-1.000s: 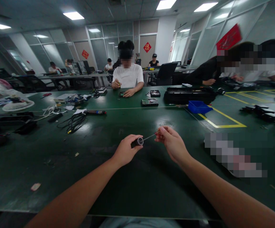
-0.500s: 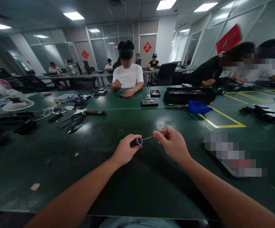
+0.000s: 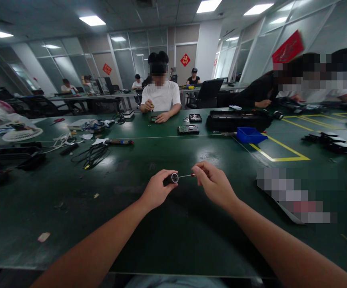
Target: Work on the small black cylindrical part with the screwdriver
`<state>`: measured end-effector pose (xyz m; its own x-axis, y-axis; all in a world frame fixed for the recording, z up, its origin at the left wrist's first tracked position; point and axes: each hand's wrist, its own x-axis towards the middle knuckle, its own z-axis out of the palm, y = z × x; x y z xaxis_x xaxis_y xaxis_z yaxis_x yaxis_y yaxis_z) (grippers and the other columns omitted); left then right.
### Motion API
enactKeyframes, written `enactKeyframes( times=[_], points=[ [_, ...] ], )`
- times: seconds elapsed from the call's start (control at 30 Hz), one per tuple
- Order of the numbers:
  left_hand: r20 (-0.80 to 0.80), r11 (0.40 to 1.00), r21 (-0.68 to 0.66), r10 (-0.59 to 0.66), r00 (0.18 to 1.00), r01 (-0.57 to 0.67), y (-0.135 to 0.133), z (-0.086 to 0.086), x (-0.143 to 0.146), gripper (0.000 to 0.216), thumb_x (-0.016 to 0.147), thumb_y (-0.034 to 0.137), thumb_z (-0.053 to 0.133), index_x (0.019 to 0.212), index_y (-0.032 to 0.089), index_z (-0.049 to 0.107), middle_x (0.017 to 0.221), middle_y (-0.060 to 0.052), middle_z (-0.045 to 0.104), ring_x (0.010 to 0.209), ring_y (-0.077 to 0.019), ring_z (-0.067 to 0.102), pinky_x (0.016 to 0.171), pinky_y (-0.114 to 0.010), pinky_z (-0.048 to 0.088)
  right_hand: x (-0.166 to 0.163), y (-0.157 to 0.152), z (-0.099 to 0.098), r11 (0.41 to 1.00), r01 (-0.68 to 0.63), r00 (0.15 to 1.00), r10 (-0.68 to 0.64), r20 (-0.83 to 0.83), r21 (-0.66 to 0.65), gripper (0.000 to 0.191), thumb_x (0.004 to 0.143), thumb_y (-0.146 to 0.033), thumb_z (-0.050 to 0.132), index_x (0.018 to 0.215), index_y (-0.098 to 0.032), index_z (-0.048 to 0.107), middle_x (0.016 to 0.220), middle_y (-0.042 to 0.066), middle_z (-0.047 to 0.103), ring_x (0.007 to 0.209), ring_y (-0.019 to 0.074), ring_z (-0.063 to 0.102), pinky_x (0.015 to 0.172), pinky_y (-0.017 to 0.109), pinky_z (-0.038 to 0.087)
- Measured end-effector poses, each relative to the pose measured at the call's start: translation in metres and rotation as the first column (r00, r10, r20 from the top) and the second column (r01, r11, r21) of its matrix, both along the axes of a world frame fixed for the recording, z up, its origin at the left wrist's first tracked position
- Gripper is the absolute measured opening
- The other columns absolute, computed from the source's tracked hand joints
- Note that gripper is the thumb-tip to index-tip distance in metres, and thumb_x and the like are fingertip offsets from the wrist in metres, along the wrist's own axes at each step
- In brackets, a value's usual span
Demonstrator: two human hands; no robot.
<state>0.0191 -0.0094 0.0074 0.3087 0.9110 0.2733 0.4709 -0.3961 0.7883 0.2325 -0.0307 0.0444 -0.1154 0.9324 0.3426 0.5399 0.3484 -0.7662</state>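
Observation:
My left hand is closed around a dark cylindrical part whose round, pale-rimmed end faces right. My right hand pinches the red handle of a thin screwdriver. The metal shaft points left, its tip at the open end of the cylinder; how deep the tip sits cannot be made out. Both hands are held above the green table, near its front half.
Black cables and a pen-like tool lie at the left. Hard drives, a black housing and a blue scoop-like tray stand farther back. A blurred-out packet lies right. A co-worker sits opposite.
My right hand has shifted slightly and its fingers have turned on the screwdriver handle. The shaft now lies flatter. The cylinder stays in my left hand, almost unmoved.

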Motion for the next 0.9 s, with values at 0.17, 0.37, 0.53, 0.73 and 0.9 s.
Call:
enactKeyframes(
  times=[0.17, 0.37, 0.53, 0.73, 0.9],
  points=[
    [0.0, 1.0, 0.012, -0.004, 1.0, 0.004, 0.001, -0.003, -0.001, 0.038, 0.083, 0.013, 0.071, 0.119, 0.024, 0.067, 0.119, -0.005, 0.067, 0.114, -0.0228, 0.061, 0.105, -0.041, 0.045, -0.001, 0.003, -0.006, 0.999, 0.043, 0.998, -0.044, -0.054, -0.02, 0.027, 0.097, -0.044, 0.049, 0.104, -0.022, 0.063, 0.075, 0.002, 0.067, 0.064, 0.019, 0.062, 0.056, 0.031, 0.044],
    [-0.002, 1.0, 0.01, -0.007, 1.0, 0.007, 0.0, -0.002, -0.001, 0.038, 0.083, 0.013, 0.07, 0.12, 0.024, 0.067, 0.119, -0.005, 0.067, 0.113, -0.0228, 0.061, 0.104, -0.041, 0.046, -0.001, 0.001, -0.005, 0.999, 0.037, 0.996, -0.035, -0.086, 0.021, 0.023, 0.095, -0.041, 0.053, 0.107, -0.022, 0.061, 0.08, 0.003, 0.067, 0.071, 0.0199, 0.065, 0.064, 0.033, 0.048],
    [-0.006, 1.0, 0.009, -0.001, 1.0, 0.001, 0.0, 0.0, 0.001, 0.038, 0.082, 0.011, 0.072, 0.118, 0.023, 0.067, 0.118, -0.004, 0.067, 0.112, -0.0219, 0.061, 0.104, -0.039, 0.045, -0.001, 0.001, -0.006, 0.999, 0.032, 0.994, -0.033, -0.106, -0.012, 0.029, 0.1, -0.044, 0.043, 0.102, -0.022, 0.062, 0.068, 0.0, 0.061, 0.063, 0.0181, 0.059, 0.058, 0.031, 0.045],
    [-0.009, 1.0, 0.022, 0.0, 1.0, 0.0, 0.0, 0.0, 0.001, 0.038, 0.082, 0.012, 0.071, 0.119, 0.022, 0.067, 0.119, -0.005, 0.067, 0.113, -0.0225, 0.062, 0.105, -0.041, 0.046, -0.002, 0.006, -0.01, 0.999, 0.022, 0.956, -0.035, -0.292, -0.046, 0.029, 0.093, -0.042, 0.056, 0.113, -0.021, 0.059, 0.084, 0.005, 0.07, 0.077, 0.0208, 0.068, 0.072, 0.037, 0.053],
    [0.004, 1.0, 0.011, -0.007, 1.0, 0.007, -0.001, 0.0, 0.0, 0.039, 0.082, 0.012, 0.071, 0.12, 0.023, 0.067, 0.119, -0.005, 0.067, 0.113, -0.0223, 0.061, 0.105, -0.04, 0.046, -0.002, 0.011, -0.012, 0.996, -0.024, 0.905, -0.015, -0.426, -0.087, 0.031, 0.093, -0.049, 0.057, 0.092, -0.02, 0.066, 0.079, 0.004, 0.068, 0.075, 0.0191, 0.066, 0.078, 0.038, 0.055]
  ],
)
